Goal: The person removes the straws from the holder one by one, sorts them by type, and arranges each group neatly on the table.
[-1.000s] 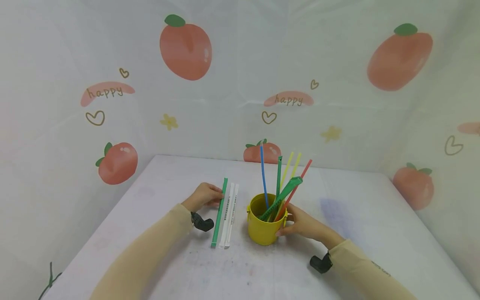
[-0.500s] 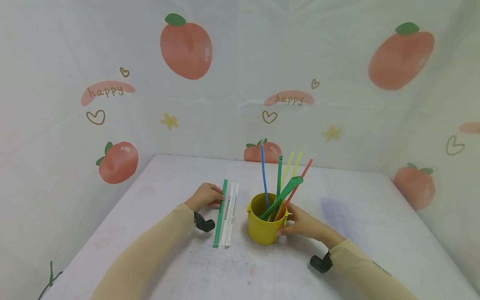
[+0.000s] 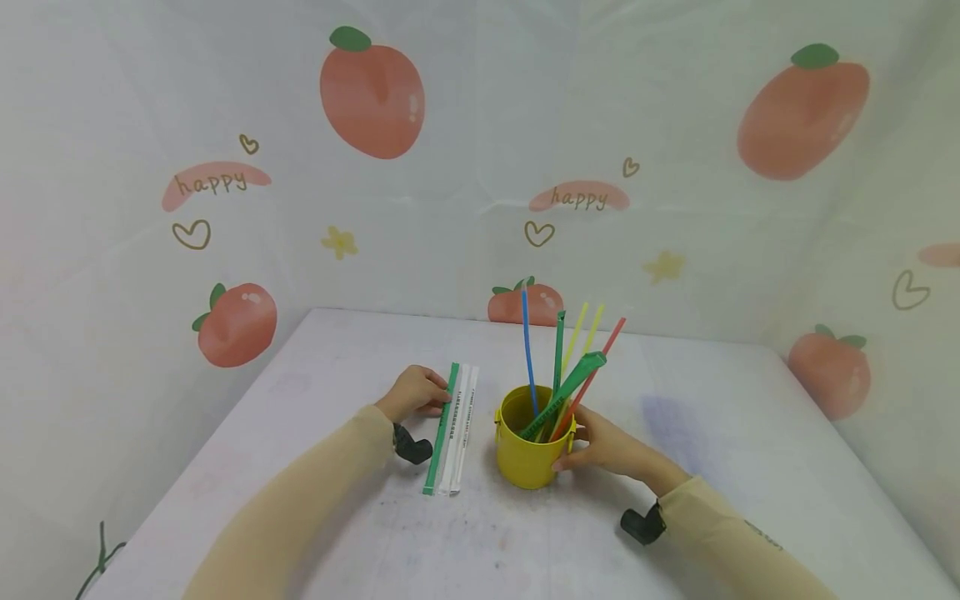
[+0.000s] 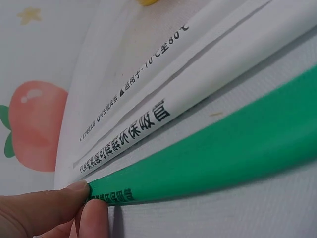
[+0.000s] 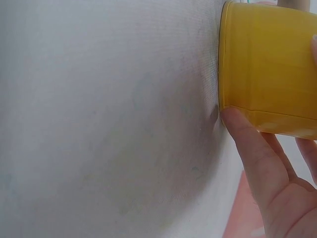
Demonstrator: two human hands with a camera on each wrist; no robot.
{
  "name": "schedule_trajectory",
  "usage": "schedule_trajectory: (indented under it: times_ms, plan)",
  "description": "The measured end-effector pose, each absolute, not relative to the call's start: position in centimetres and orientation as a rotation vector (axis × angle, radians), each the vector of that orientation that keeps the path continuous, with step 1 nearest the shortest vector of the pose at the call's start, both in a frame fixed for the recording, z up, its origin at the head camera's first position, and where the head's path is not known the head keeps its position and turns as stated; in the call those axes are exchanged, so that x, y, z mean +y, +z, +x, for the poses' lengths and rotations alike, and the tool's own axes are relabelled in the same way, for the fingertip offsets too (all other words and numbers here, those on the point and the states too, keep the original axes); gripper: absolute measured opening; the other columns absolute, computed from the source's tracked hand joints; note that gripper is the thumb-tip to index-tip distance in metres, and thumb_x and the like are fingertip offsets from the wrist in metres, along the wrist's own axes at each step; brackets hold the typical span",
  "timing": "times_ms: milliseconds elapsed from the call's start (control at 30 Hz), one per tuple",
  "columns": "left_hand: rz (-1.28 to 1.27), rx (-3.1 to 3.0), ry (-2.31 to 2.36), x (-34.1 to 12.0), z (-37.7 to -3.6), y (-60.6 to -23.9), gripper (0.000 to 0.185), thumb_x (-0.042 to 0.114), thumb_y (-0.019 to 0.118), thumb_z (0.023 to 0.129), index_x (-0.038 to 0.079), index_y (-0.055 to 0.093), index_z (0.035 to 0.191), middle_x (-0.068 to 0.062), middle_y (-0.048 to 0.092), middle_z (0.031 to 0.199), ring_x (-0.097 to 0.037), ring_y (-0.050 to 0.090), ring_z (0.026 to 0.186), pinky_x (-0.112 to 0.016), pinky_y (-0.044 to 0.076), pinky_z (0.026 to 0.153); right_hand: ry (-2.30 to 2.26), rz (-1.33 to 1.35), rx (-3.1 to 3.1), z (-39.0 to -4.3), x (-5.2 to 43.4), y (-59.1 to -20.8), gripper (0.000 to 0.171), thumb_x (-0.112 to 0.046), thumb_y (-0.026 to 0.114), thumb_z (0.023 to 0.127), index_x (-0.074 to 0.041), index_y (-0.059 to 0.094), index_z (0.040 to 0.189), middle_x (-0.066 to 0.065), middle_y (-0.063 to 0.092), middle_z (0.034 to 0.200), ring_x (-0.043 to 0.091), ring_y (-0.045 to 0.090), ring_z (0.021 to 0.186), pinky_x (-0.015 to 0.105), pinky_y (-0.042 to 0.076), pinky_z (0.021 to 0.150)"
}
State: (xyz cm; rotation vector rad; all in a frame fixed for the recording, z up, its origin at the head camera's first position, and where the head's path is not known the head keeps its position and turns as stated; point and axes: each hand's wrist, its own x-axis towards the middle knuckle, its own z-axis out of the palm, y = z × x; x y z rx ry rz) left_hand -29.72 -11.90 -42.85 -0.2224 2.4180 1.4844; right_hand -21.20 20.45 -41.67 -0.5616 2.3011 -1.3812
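Note:
A green wrapped straw [image 3: 441, 427] lies flat on the white table [image 3: 712, 433], with two white wrapped straws [image 3: 462, 425] close along its right side. My left hand [image 3: 442, 398] sits at the far end of the green straw. In the left wrist view my thumb and a fingertip [image 4: 94, 218] pinch that end of the green straw [image 4: 213, 158]. My right hand [image 3: 572, 442] grips the right side of a yellow cup [image 3: 525, 454], thumb [image 5: 247, 144] against the cup's wall [image 5: 267, 69]. Several coloured straws [image 3: 558, 367] stand in the cup.
A white cloth printed with peaches [image 3: 371, 96] hangs behind and to both sides of the table. Black wrist cameras sit under each beige sleeve [image 3: 300, 500]. The table's right half carries a faint blue stain [image 3: 671, 421].
My left hand has edged slightly to the right at the green straw's far end. The right hand and the cup have stayed put.

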Motion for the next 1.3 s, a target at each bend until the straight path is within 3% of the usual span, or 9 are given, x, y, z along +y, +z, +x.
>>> schedule_trajectory:
  times_ms: [1300]
  plan:
    - [-0.245,2.453,1.416,-11.73,-29.75,-42.64,0.024,0.002,0.074,0.081,-0.001,0.065,0.103,-0.012,0.064,0.089,-0.008,0.058,0.053,-0.019,0.054,0.054,-1.400,-0.550,2.284,-21.32,20.48,-42.11,0.100,-0.024,0.083,0.077,-0.007,0.019,0.153,0.020,0.027,0.155,0.049,0.043,0.129,0.059,0.042,0.103]
